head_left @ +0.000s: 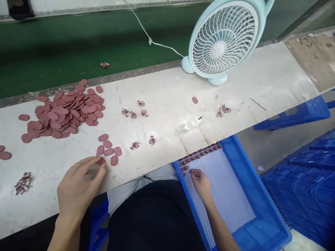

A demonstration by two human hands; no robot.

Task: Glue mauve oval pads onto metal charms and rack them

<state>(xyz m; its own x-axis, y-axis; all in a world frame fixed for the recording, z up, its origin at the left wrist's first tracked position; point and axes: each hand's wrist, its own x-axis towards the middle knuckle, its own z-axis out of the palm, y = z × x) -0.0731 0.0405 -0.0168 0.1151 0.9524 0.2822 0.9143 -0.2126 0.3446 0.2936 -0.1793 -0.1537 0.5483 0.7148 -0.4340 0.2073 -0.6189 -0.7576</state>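
Observation:
At the table's near edge my left hand (81, 183) has its thumb and forefinger closed around a flat reddish oval disc (101, 161). Several similar loose discs (108, 152) lie just beyond those fingertips, and a large pile of discs (66, 111) sits farther left. My right hand (201, 183) reaches over a blue crate (242, 153) lined with a white ridged sheet (227, 188). Its fingertips pinch a small dark reddish piece (192, 171), partly hidden. Rows of small dark red pieces (200, 154) stand along the sheet's far end.
A light blue fan (218, 50) stands at the table's back edge, its white cord (167, 47) trailing behind. Small shiny brown-red clusters (134, 115) are scattered over the white table (162, 90). A small clear bottle (192, 123) lies there. Blue crates (303, 188) are stacked at right.

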